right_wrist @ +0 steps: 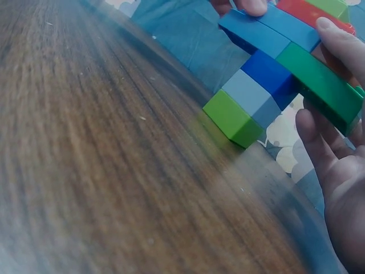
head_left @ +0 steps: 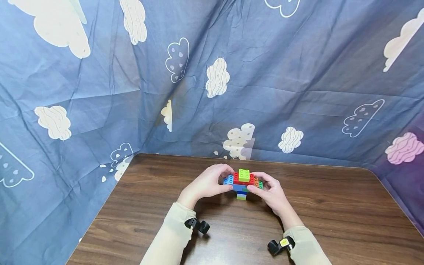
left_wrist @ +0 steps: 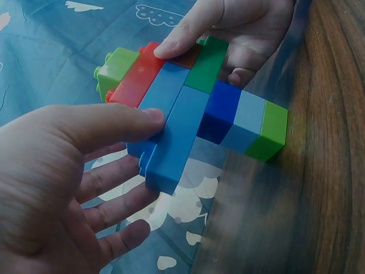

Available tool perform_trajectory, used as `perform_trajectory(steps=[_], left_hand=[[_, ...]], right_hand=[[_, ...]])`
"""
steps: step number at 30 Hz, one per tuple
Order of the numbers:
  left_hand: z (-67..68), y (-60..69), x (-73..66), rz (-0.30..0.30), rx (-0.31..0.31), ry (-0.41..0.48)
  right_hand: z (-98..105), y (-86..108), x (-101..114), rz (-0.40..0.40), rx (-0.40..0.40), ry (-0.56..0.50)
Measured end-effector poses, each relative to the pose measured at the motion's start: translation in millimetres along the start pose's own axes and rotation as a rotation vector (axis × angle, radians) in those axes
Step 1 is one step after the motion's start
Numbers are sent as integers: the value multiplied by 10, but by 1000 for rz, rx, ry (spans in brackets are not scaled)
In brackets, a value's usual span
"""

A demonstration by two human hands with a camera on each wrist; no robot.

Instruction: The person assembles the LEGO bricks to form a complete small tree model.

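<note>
A toy brick structure (head_left: 240, 187) is between both hands, wide on top and narrow below. A lime brick (head_left: 244, 175) caps it, over a red brick (left_wrist: 136, 74). Beneath are blue bricks (left_wrist: 179, 134) on the left and an orange and a green brick (right_wrist: 322, 85) on the right. Its stem stacks dark blue, light blue and a lime bottom brick (right_wrist: 232, 120), which looks to be on the tabletop. My left hand (head_left: 210, 183) pinches the blue end, thumb on the near side. My right hand (head_left: 271, 190) grips the orange and green end, thumb in front.
A dark wood-grain table (head_left: 149, 206) spreads around the structure. Behind it and at the sides hangs a blue cloth (head_left: 258, 92) with cloud prints. Each wrist wears a small black camera, one on the left sleeve (head_left: 175, 224) and one on the right sleeve (head_left: 306, 243).
</note>
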State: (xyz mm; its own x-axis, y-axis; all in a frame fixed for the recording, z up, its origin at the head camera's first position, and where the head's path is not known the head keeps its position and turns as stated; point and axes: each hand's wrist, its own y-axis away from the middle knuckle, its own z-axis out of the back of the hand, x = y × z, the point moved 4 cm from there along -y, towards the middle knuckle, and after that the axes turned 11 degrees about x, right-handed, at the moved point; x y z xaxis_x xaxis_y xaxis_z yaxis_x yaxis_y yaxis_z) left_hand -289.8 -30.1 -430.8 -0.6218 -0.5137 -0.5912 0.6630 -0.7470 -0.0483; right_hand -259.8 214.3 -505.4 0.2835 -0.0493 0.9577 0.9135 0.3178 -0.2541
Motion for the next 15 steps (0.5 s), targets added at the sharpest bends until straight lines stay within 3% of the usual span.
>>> perform_trajectory(steps=[8, 15], left_hand=[[1, 16, 10, 6, 10, 23], [-9, 18, 35, -7, -9, 31]], right_hand=[[24, 9, 8, -3, 13, 7], [165, 36, 25, 20, 4, 30]])
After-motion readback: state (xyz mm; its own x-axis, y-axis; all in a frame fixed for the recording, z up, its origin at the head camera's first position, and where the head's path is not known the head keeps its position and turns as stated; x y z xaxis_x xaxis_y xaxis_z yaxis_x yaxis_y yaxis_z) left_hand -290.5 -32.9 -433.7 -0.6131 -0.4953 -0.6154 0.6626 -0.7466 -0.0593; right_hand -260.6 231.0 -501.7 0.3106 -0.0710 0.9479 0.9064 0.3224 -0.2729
